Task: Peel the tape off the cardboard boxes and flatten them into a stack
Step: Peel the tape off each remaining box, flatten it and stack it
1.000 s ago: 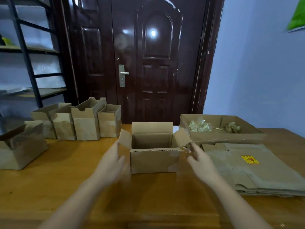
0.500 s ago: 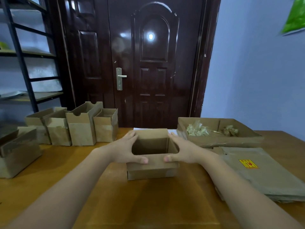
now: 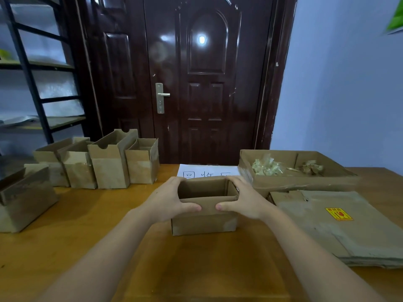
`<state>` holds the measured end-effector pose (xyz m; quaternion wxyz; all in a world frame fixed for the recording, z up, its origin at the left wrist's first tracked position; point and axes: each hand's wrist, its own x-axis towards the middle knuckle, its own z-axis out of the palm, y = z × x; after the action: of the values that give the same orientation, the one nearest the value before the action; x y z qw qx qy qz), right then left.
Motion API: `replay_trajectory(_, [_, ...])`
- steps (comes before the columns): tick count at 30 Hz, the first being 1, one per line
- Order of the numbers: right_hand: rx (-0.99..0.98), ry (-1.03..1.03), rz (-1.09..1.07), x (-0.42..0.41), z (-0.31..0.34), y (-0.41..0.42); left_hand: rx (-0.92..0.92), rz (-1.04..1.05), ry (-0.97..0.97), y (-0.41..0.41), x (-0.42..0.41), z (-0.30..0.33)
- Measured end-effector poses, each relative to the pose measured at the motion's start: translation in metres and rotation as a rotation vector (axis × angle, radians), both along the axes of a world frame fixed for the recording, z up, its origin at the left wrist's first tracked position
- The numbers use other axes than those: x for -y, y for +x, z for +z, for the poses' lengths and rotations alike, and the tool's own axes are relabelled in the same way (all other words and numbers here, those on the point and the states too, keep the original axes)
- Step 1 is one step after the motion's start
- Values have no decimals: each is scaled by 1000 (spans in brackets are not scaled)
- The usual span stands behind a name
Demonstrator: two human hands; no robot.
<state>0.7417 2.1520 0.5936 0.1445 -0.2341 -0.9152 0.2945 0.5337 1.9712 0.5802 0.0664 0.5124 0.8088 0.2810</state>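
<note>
While we grip open cardboard box point(image 3: 204, 223) between left hand point(image 3: 166, 201) and right hand point(image 3: 244, 200), thumbs curled over near rim, flattened stack point(image 3: 349, 234) lies right of right hand; taped boxes point(image 3: 109, 166) stand left of left hand.

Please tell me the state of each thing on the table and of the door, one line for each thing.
small box: upright, top open, gripped at both sides
left hand: grips the box
right hand: grips the box
row of boxes: upright, tops open
flattened stack: lying flat
shallow tray box: open, holds crumpled tape scraps
paper sheet: flat, partly hidden
door: closed
</note>
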Motion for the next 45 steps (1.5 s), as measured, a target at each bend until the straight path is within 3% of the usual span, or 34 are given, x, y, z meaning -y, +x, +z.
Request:
replay_trajectory(3, [-17, 8, 0, 6, -2, 7, -31, 27, 50, 5, 6, -5])
replay_trajectory(8, [-156, -25, -101, 22, -14, 14, -39, 268, 211, 21, 23, -15])
replay_trajectory(11, [-276, -99, -204, 30, -24, 19, 205, 363, 344, 32, 34, -27])
replay_trajectory(14, [-426, -316, -271, 35, -34, 31, 540, 299, 442, 43, 46, -36])
replay_trajectory(17, [-427, -492, -277, 41, -56, 43, 637, 215, 340, 50, 58, -45])
replay_trajectory(20, [-275, -498, -159, 52, -69, 45, 586, 94, 203, 61, 64, -47])
replay_trajectory(23, [-279, -441, -53, 55, -65, 43, 497, 13, 241, 65, 62, -40])
replay_trajectory(26, [-234, -297, -90, 58, -50, 46, 308, 29, 264, 57, 63, -31])
replay_trajectory(34, [-573, -156, -176, 69, 3, 47, 187, 77, 477, 49, 69, 5])
replay_trajectory(42, [-416, -63, -65, 79, 35, 41, -130, 88, 492, 47, 67, 19])
replay_trajectory(45, [-509, -31, -158, 81, 40, 40, -218, 21, 515, 44, 73, 24])
